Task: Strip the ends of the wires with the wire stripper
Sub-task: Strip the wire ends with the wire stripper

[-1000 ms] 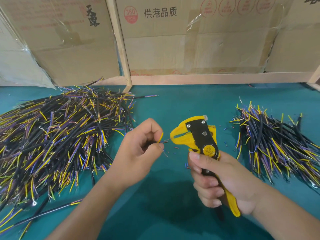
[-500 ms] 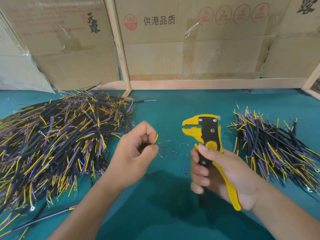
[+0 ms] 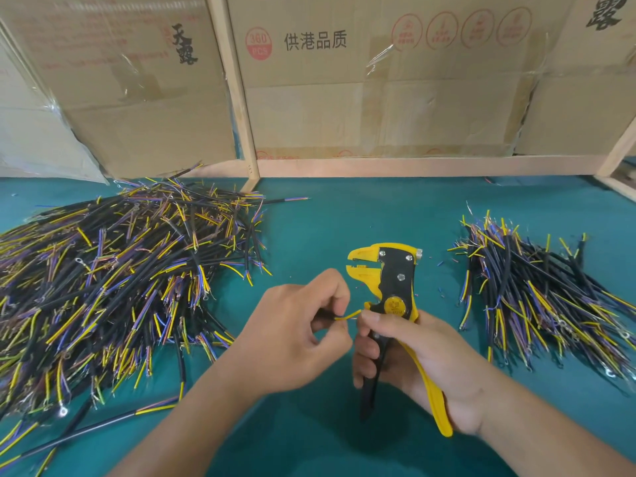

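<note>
While the right hand grips the handles of the yellow-and-black wire stripper, fingers curled round them and thumb laid across the pivot, the tool's jaws stand parted and point up and away, holding nothing. Left hand just beside it pinches a thin yellow wire between curled fingers; the wire's free end reaches toward the right thumb, below the jaws, not between them. Whether that end is already bare cannot be told at this size. Judgement: wire being readied or turned for a cut. Further out on the teal table, a large heap of wires lies to the left, black sheaths with yellow and purple cores. A smaller heap lies to the right, well apart. Small insulation scraps dot the cloth between tool and right heap. Judgement: if the right heap is finished stock, most of the work remains. Cardboard boxes in a wooden frame close the far side.
</note>
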`<state>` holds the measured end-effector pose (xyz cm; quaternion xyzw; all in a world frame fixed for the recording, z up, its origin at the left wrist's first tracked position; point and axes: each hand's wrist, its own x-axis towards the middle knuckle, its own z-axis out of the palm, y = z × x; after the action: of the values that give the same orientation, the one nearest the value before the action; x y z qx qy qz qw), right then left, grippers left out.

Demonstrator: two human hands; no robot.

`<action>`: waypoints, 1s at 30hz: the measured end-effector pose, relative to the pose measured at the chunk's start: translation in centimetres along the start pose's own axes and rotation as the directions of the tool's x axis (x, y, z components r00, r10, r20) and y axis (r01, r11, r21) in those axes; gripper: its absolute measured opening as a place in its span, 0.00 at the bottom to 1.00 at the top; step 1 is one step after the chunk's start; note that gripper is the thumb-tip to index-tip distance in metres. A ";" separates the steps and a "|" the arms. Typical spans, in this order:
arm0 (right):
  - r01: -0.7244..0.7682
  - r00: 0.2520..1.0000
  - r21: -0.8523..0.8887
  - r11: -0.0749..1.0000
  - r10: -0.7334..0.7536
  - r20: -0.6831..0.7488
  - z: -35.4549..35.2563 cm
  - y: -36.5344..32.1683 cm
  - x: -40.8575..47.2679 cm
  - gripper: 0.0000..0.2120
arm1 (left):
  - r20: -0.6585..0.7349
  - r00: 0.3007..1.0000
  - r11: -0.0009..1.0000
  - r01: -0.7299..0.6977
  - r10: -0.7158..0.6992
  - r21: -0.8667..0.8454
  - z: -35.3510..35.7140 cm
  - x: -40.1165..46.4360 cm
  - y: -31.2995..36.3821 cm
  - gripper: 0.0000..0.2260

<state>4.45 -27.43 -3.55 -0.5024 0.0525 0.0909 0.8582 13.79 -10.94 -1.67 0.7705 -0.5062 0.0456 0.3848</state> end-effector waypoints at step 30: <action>-0.205 0.976 0.206 0.957 0.184 0.118 -2.5 0.5 1.6 0.17 | -0.194 0.954 0.974 0.216 -0.227 -0.074 -0.7 0.7 -2.5 0.08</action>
<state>5.96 -29.21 -5.48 -0.3932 0.0692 0.1932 0.8963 16.43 -10.50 -2.24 0.8036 -0.3761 0.0667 0.4564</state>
